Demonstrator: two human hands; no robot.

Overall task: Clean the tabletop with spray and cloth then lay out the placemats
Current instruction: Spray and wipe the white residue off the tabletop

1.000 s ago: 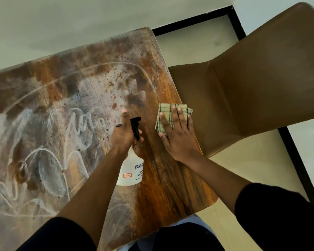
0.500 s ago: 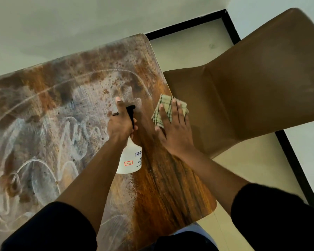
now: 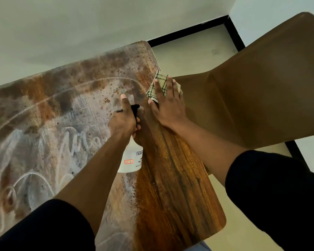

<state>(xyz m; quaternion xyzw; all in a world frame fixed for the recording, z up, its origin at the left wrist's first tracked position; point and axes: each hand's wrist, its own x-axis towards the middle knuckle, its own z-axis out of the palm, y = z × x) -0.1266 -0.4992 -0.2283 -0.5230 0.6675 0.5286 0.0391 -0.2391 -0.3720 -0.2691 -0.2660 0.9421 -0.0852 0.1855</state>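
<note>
— Cleaning step, yes? Left hand [image 3: 123, 122] grips the spray bottle [image 3: 131, 158] mid-table; right hand [image 3: 168, 105] lies flat on the cloth [image 3: 157, 83], far right edge.
— Yes. Next, I think, wipe leftward over the white smears [image 3: 43, 151]; no placemats visible.

A pale, plain wall [image 3: 80, 24] fills the top of the frame, with soft shadow along its lower part. At right stands a brown moulded chair [image 3: 261, 87], its seat close beside the table's edge. Beneath it the floor [image 3: 188, 57] is cream tile, crossed by a black border strip [image 3: 188, 35] that turns a corner at upper right. Light is even and dim.
</note>
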